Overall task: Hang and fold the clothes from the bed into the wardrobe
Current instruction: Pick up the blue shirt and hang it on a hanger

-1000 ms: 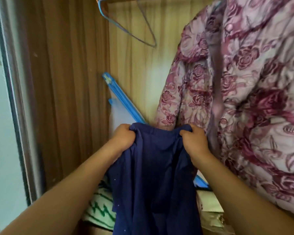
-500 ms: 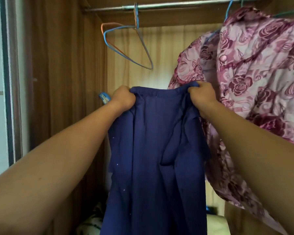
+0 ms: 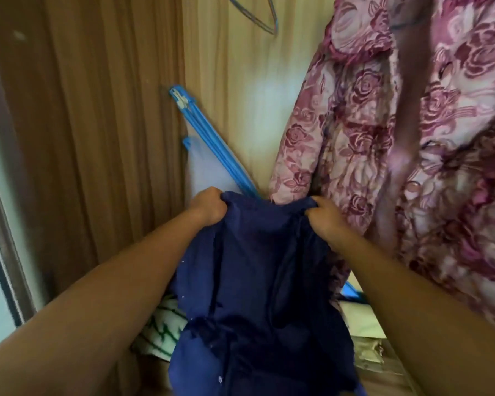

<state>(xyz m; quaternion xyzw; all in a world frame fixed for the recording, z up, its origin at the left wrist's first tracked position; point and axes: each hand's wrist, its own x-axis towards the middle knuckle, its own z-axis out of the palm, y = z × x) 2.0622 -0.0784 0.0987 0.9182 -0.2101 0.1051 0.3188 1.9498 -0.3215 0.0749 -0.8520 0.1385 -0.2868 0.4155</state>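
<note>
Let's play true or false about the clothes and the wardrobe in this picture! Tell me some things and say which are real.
1. Both hands hold the dark blue garment. True: the left hand and right hand each grip its top edge.
2. The flowery pink jacket lies folded on the floor. False: it hangs at the right.
3. The blue garment is already on a hanger. False: the only hanger in view, the wire hanger above, is empty.
4. A blue-edged bag leans in the wardrobe corner. True.
5. The wardrobe wall is painted white. False: it is brown wood.
</note>
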